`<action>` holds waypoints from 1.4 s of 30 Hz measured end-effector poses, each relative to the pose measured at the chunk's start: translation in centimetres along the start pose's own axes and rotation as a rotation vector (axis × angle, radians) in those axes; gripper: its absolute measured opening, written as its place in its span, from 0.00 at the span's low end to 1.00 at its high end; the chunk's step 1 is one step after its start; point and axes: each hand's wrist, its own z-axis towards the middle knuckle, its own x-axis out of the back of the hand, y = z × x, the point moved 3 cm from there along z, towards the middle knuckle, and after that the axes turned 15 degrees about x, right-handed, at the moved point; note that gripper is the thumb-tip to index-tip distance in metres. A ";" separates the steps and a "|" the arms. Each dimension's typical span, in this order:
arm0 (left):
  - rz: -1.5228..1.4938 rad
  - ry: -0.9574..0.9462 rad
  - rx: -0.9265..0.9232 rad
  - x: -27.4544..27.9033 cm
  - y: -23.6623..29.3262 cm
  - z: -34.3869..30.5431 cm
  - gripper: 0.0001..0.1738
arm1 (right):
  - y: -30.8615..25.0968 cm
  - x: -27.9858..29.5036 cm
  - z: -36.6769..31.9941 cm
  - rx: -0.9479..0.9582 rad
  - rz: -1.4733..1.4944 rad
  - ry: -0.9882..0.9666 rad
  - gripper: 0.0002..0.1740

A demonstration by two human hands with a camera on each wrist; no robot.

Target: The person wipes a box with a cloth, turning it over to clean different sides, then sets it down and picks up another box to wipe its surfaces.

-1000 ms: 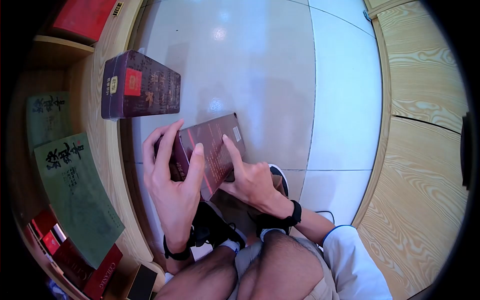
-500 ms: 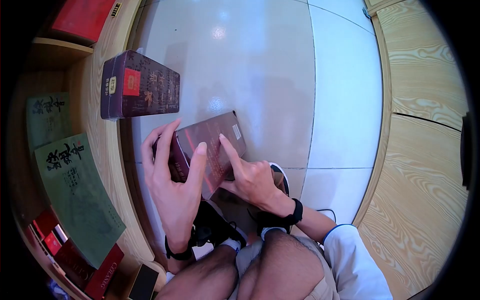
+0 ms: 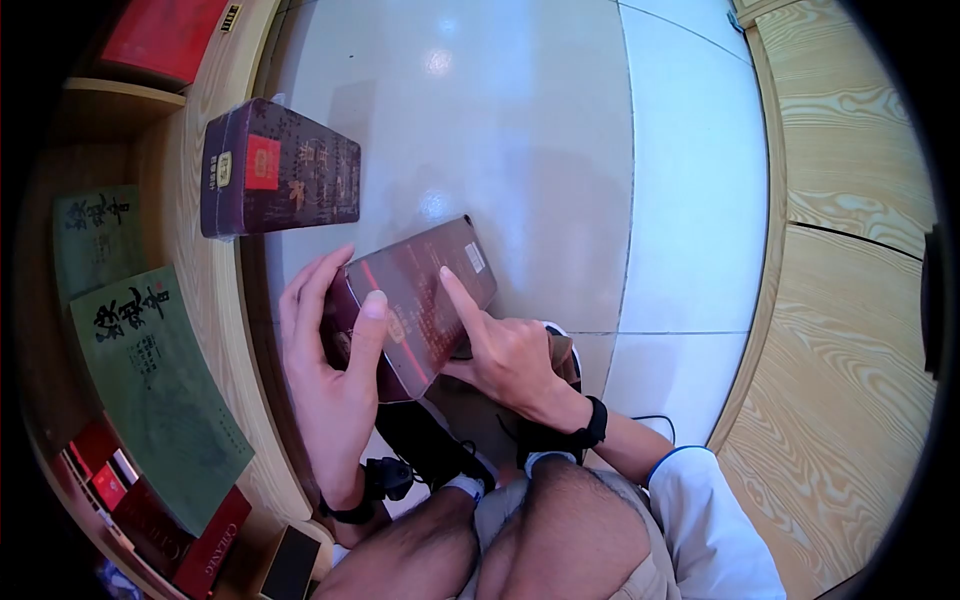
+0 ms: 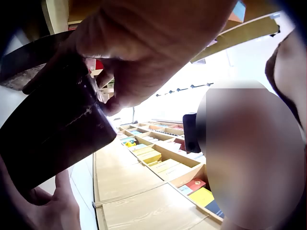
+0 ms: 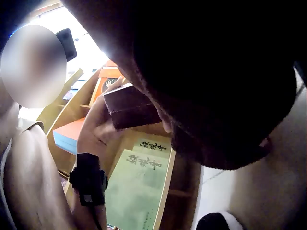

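Observation:
A dark maroon box (image 3: pixel 425 300) with a red stripe and a white label is held tilted between both hands. The left hand (image 3: pixel 335 370) grips its left end, thumb on the near edge and fingers along the far side. At its right side the right hand (image 3: pixel 510 370) lays a straight index finger on the printed face, with the thumb and other fingers partly hidden below. The box (image 4: pixel 62 129) looks almost black in the left wrist view, under the left hand (image 4: pixel 139 48). A second maroon box (image 3: pixel 285 170) with a red label stands beyond the left hand.
Along the left runs a wooden shelf (image 3: pixel 215 200) with green packets (image 3: pixel 160 390), a red box (image 3: pixel 165 35) and dark red boxes (image 3: pixel 210 545). Wooden cabinet fronts (image 3: pixel 830 350) line the right. Tiled floor (image 3: pixel 540 120) lies between; the person's legs (image 3: pixel 580 530) are at the bottom.
The held box has turned slightly and shifted a little to the left, showing more of its near end. The left thumb has moved a little left and down with it.

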 end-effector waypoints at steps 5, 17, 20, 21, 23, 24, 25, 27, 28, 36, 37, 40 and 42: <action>-0.074 -0.071 0.026 -0.4 0.4 -0.3 0.25 | 0.3 0.1 -0.3 -0.001 -0.041 0.085 0.67; -0.030 -0.083 -0.004 -0.8 1.2 -0.7 0.23 | 0.7 0.2 -0.8 0.020 -0.121 0.154 0.58; -0.015 -0.098 0.012 -0.8 1.3 -0.7 0.22 | 1.0 0.5 -1.1 0.043 -0.149 0.123 0.56; -0.049 -0.090 0.007 -0.8 1.3 -0.7 0.23 | 1.2 0.5 -1.2 0.055 -0.180 0.079 0.56; -0.085 -0.084 0.001 -0.6 1.3 -0.7 0.23 | 1.4 0.7 -1.3 0.050 -0.146 0.078 0.56; -0.071 -0.103 0.015 -0.5 1.4 -0.8 0.23 | 1.6 0.7 -1.3 0.048 -0.108 0.079 0.56; -0.057 -0.122 0.029 -0.3 1.4 -0.9 0.24 | 1.8 0.8 -1.3 0.049 -0.109 0.078 0.56; -0.082 -0.132 0.049 0.0 1.4 -1.1 0.25 | 2.3 0.9 -1.3 0.076 0.018 0.144 0.56; -0.107 -0.144 0.070 0.1 1.3 -1.1 0.26 | 2.5 1.1 -1.2 0.078 0.018 0.143 0.56; -0.208 -0.257 -0.046 1.3 -1.4 -1.0 0.49 | 3.8 3.0 -1.0 0.122 0.261 0.226 0.49; -0.187 -0.300 -0.094 1.7 -1.6 -0.8 0.58 | 4.2 3.4 -1.1 0.123 0.262 0.225 0.49; 0.023 -0.395 -0.181 2.4 -2.6 0.4 0.81 | 5.3 4.4 -0.6 0.055 0.539 0.104 0.44; -0.053 -0.399 -0.279 1.8 -2.8 1.1 0.80 | 5.4 5.8 0.3 0.080 0.592 0.054 0.41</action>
